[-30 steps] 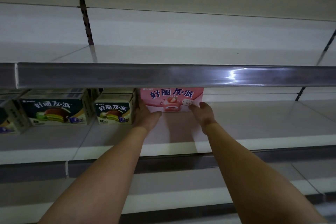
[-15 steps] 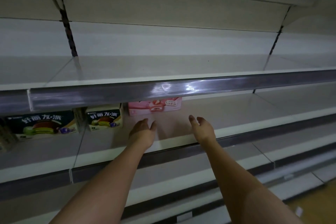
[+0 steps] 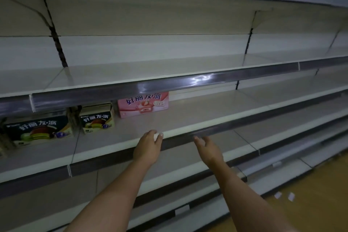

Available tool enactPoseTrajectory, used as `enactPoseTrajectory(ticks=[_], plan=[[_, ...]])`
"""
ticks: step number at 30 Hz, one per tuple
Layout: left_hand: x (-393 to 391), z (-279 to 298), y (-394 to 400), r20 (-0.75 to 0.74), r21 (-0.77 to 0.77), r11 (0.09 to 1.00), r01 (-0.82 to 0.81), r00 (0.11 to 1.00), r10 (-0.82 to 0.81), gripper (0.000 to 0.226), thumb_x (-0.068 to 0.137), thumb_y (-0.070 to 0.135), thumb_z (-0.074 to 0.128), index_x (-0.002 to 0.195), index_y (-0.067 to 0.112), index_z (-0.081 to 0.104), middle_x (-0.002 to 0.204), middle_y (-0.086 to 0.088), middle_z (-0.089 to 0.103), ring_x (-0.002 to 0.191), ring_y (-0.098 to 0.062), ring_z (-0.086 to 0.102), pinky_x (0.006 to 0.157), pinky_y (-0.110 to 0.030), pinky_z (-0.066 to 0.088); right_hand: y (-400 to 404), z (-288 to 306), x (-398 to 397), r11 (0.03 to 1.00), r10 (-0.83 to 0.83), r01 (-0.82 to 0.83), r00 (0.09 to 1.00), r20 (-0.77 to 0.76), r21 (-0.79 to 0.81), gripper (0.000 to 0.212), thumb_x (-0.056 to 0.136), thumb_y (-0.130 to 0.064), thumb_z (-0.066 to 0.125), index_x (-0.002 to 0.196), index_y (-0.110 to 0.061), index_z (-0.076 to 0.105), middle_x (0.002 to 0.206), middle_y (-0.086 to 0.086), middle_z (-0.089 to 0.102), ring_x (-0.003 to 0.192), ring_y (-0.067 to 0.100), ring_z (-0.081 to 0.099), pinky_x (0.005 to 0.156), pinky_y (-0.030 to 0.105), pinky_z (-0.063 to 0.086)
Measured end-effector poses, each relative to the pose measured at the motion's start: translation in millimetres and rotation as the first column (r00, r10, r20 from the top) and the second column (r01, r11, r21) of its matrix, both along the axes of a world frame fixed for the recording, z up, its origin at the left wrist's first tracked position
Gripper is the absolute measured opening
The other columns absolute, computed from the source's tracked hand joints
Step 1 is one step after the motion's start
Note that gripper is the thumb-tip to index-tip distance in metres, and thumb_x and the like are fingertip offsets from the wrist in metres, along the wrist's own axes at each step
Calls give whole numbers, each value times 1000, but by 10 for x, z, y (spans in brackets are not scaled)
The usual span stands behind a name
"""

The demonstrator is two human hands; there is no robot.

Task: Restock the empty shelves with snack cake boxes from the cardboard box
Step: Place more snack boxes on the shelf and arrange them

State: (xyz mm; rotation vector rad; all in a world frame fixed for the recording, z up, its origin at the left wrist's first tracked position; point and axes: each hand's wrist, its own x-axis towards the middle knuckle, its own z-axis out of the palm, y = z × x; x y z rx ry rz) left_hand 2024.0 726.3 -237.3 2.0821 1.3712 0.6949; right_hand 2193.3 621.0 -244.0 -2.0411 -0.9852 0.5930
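Observation:
A pink snack cake box (image 3: 143, 105) stands upright at the back of the middle shelf (image 3: 188, 118), its top hidden by the price rail above. To its left stand a small dark green box (image 3: 97, 118) and a larger dark green box (image 3: 38, 131). My left hand (image 3: 148, 147) hovers at the shelf's front edge with relaxed fingers, holding nothing. My right hand (image 3: 208, 148) is beside it, in front of the shelf's rail, fingers loose and empty. Both hands are well clear of the pink box. The cardboard box is not in view.
Bare white shelves run above and below, each fronted by a grey price rail (image 3: 169, 84). The middle shelf stretches bare to the right of the pink box. Wooden floor (image 3: 320, 203) shows at the lower right with small white scraps on it.
Both hands let go of the pink box and drew back from the shelf's depth to its front edge. The view has pulled away and turned right.

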Motion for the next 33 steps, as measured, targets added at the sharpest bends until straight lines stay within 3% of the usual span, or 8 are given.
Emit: enactPoseTrajectory(ticks=[6,12,17,21,24,30,33], plan=[[187,-282,-468,-61,-33,992,123,990,-125,46,102,40,33,138,15,47,142,-5,48,126,-25,47,100,-33,39,-704,-305,69,997,-59,56,997,-46,-61,66,96,-53,40,147,-11,32,146,13,43,133,27,43,110,42,36],[439,-613,-870,-129,-159,936,315,933,-336,51,102,42,29,144,15,40,148,-3,43,133,-21,43,108,-32,34,-1360,-508,191,965,-205,194,978,-42,-177,67,96,-56,37,149,-14,30,147,9,42,130,26,45,103,35,39],[739,-758,-1063,-156,-213,870,444,864,-479,53,101,45,28,142,15,43,144,-5,47,130,-23,46,106,-33,36,-1865,-650,211,909,-385,369,922,-51,-193,66,97,-52,40,147,-9,33,148,9,41,134,24,42,107,33,35],[985,-916,-1322,-186,-267,803,533,789,-586,51,102,44,27,133,13,53,132,-10,57,117,-26,54,98,-33,43,-2277,-692,190,828,-495,483,868,37,-285,58,100,-49,35,142,-11,39,145,8,46,132,24,44,100,28,35],[1156,-1022,-1606,-214,-285,723,629,694,-687,51,101,46,26,133,16,53,130,-8,58,114,-25,55,93,-32,45,-2614,-772,152,740,-608,599,790,78,-306,59,99,-50,36,144,-12,38,146,8,45,133,24,43,103,29,34],[1404,-1225,-2227,-155,-344,509,789,487,-860,46,99,48,29,115,22,64,115,-6,66,101,-24,61,89,-31,48,-3324,-860,-106,536,-802,806,579,147,-252,53,98,-47,41,138,-12,46,138,7,53,127,23,48,99,31,39],[1443,-1276,-2559,-141,-369,428,825,405,-903,47,100,46,31,125,18,61,122,-7,64,108,-25,59,87,-29,46,-3684,-868,-240,437,-861,877,473,189,-201,46,98,-44,44,131,-13,53,129,5,59,120,23,54,93,33,44]])
